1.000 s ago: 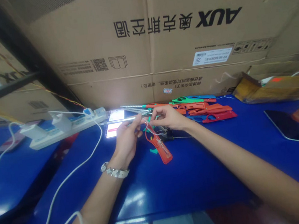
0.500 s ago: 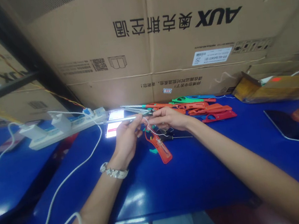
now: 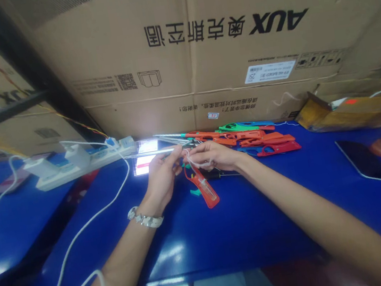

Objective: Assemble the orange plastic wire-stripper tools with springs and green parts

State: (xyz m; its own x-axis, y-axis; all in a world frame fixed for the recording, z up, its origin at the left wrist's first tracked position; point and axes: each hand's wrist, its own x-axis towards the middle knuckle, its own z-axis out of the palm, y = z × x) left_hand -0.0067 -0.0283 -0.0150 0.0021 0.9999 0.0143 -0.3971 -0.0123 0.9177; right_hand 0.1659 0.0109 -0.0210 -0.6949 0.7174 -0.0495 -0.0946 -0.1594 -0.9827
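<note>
My left hand is closed on a long-neck lighter near the base of its thin metal tube, which points left. Below the fingers the lighter's red handle shell hangs down, showing a pale inner part. Close to its right, my right hand has its fingertips pinched around a thin white wire looping down beside the handle. The exact grip of the fingertips is too small to make out. A small green piece lies beside the shell. A dark screwdriver lies partly hidden beneath my right hand.
Red lighters, with green and blue ones, lie piled behind my right hand. A lit phone screen and a power strip are at left. A dark phone and an open carton stand right. A large cardboard box backs the blue table.
My right hand has shifted slightly, and its fingers have drawn in. The white wire now makes a loop near those fingers rather than trailing down. My left hand stays in place.
</note>
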